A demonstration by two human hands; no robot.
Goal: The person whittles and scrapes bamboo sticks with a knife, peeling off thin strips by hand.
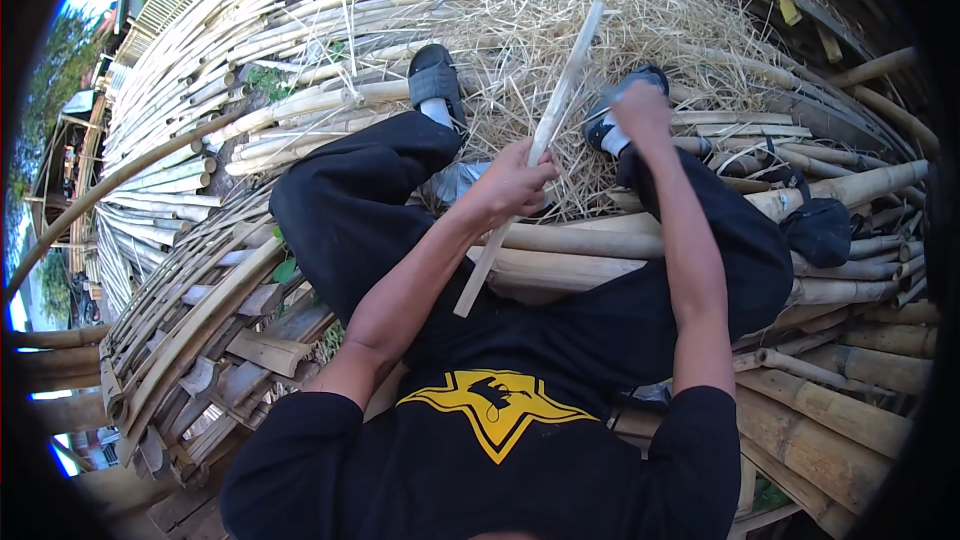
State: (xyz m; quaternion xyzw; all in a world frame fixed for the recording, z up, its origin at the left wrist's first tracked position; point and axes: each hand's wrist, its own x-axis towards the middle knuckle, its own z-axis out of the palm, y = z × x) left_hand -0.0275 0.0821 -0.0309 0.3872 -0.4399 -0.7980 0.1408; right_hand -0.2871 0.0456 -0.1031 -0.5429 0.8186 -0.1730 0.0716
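Observation:
My left hand (512, 183) is closed around a long, flat bamboo strip (567, 80). The strip slants from near my lap up and away to the right, its far end over the pile of shavings. My right hand (641, 112) is to the right of the strip, apart from it and above my right sandal (600, 130). Motion smears its fingers, so whether it grips anything cannot be made out. Pale bamboo shavings (520, 30) lie heaped beyond my feet.
Cut bamboo poles (580, 270) lie between my legs. More poles (840, 420) are stacked at the right, beside a small black bag (818, 230). Many split lengths (190, 70) spread across the far left, and a thin curved pole (120, 180) crosses the left side.

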